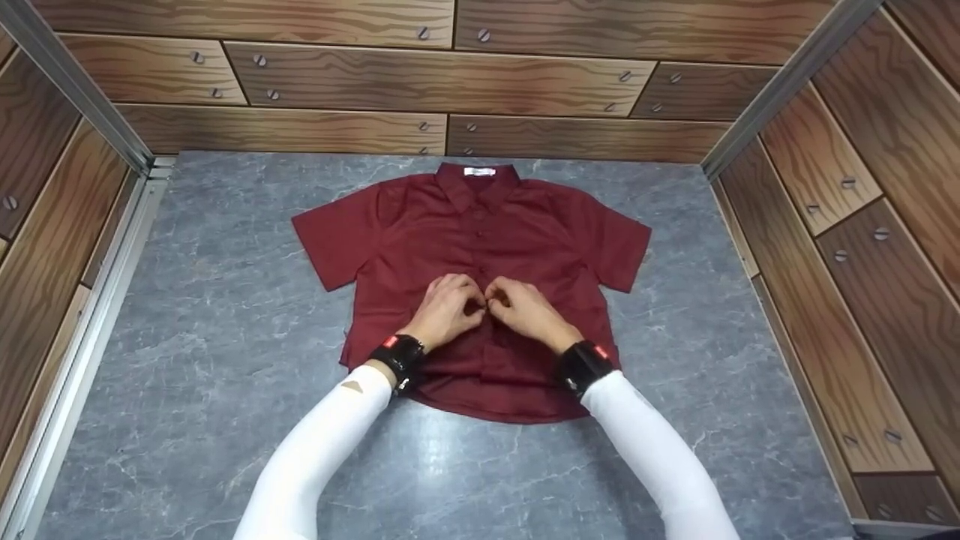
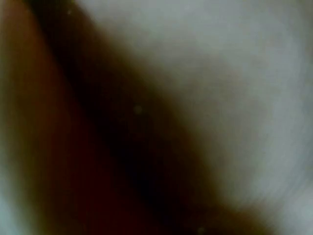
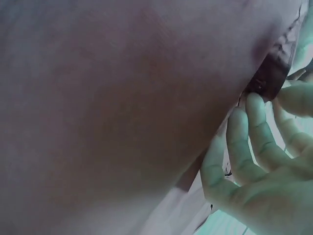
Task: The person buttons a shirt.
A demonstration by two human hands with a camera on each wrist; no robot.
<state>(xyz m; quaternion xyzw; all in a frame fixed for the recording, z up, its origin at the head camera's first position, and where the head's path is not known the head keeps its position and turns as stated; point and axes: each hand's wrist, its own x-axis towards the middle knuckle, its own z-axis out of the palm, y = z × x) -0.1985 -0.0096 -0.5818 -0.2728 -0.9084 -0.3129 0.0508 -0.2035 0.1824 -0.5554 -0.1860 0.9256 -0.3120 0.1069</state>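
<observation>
A dark red short-sleeved shirt (image 1: 412, 232) lies front up, with its collar (image 1: 455, 187) at the far side. Over the middle of its button placket (image 1: 478, 251), my left hand (image 1: 448, 309) and right hand (image 1: 527, 311) meet fingertip to fingertip. Both have curled fingers and pinch the placket, one from each side. Whatever small part sits between the fingertips is hidden in the head view. In the right wrist view, fingers (image 3: 260, 129) touch a dark strip of cloth (image 3: 270, 78), while blurred skin fills the left. The left wrist view is too dark and blurred to read.
The shirt lies on a grey marbled tabletop (image 1: 225, 360). Wood-patterned panels (image 1: 337, 75) stand at the back and both sides, with metal rails (image 1: 787, 86) along the corners. A white label (image 1: 478, 172) shows inside the collar.
</observation>
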